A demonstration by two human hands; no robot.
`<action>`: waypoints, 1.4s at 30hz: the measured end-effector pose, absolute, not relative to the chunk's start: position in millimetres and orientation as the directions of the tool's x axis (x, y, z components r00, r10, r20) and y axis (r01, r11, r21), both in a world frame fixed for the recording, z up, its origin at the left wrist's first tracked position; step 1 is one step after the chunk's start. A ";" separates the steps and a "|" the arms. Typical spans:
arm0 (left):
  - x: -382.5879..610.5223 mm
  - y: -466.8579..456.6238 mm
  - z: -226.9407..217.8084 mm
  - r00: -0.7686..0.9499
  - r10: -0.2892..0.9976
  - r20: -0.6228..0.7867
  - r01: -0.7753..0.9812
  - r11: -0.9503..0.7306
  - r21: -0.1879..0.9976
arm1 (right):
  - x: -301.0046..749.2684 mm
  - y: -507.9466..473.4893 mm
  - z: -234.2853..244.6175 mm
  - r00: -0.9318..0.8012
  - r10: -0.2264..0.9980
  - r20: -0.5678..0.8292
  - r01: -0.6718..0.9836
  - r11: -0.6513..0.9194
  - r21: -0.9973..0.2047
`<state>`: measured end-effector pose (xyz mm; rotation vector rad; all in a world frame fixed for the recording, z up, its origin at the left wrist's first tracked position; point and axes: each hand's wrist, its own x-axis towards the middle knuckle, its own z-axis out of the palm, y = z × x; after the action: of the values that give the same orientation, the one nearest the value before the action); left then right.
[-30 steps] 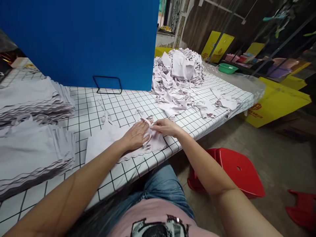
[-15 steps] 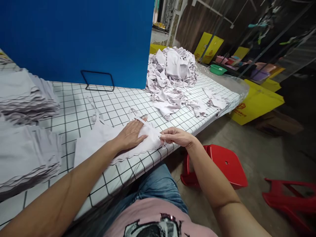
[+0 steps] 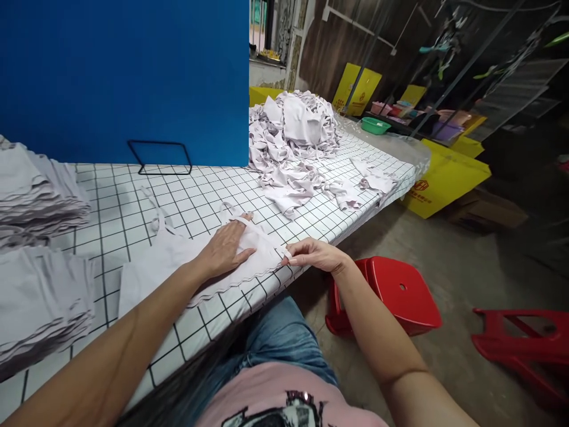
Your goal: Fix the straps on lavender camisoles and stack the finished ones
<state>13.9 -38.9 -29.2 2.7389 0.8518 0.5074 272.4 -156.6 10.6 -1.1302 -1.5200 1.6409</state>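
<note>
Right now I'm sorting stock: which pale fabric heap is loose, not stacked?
The tangled heap right of the blue board; the left piles lie flat and layered.

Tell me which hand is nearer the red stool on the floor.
Right. The right hand pinches the garment's corner at the table edge, just above the red stool. The left hand lies flat on the garment, farther in.
</note>
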 end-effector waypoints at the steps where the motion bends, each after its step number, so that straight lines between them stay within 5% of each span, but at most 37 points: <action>1: 13.7 -39.1 -28.1 0.769 0.585 0.257 0.500 -0.801 0.329 | 272.3 -156.5 10.1 -0.426 0.885 -0.188 0.102 -0.160 -0.982; 5: 11.6 -40.1 -17.0 0.765 0.596 0.242 0.448 -0.764 0.465 | 258.8 -137.2 13.6 -0.242 0.962 -0.127 -0.036 -0.140 -0.989; 10: 7.7 -41.7 2.2 0.561 0.790 0.247 0.336 -0.490 0.804 | 213.4 -77.8 19.5 -0.023 1.000 0.011 -0.175 0.007 -0.985; 16: 5.7 -35.0 2.0 0.377 0.903 0.207 0.128 -0.272 0.954 | 179.1 -44.6 5.3 -0.053 0.996 0.064 -0.196 0.053 -0.979; 26: 1.7 -30.5 4.1 0.337 0.897 0.286 0.173 -0.358 0.918 | 193.1 -33.5 8.1 -0.091 0.989 0.116 -0.109 0.106 -0.988; 29: -1.9 -28.6 5.4 0.306 0.915 0.262 0.268 -0.347 0.899 | 203.4 -20.7 22.6 0.061 0.987 0.150 0.115 0.142 -0.983; 31: -3.9 -27.3 5.5 0.302 0.917 0.260 0.353 -0.361 0.863 | 203.2 -17.9 29.2 0.121 0.949 0.290 0.371 0.228 -0.900; 33: -5.3 -26.2 5.4 0.331 0.901 0.280 0.434 -0.409 0.803 | 196.2 -20.3 29.8 -0.017 0.891 0.454 0.561 0.384 -0.733; 35: -6.7 -25.3 5.1 0.375 0.875 0.307 0.493 -0.468 0.733 | 185.9 -25.2 24.0 -0.264 0.845 0.466 0.602 0.521 -0.605; 38: -9.5 -24.2 4.6 0.413 0.852 0.321 0.536 -0.512 0.671 | 175.8 -29.8 9.5 -0.456 0.828 0.326 0.588 0.555 -0.589; 42: -13.1 -22.8 4.8 0.406 0.866 0.293 0.556 -0.488 0.672 | 180.1 -28.0 -3.0 -0.432 0.845 0.316 0.583 0.529 -0.616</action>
<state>-13.1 -22.8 4.8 2.1913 1.2102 0.8664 180.1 -28.0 -3.0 -1.1534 -2.1670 0.5640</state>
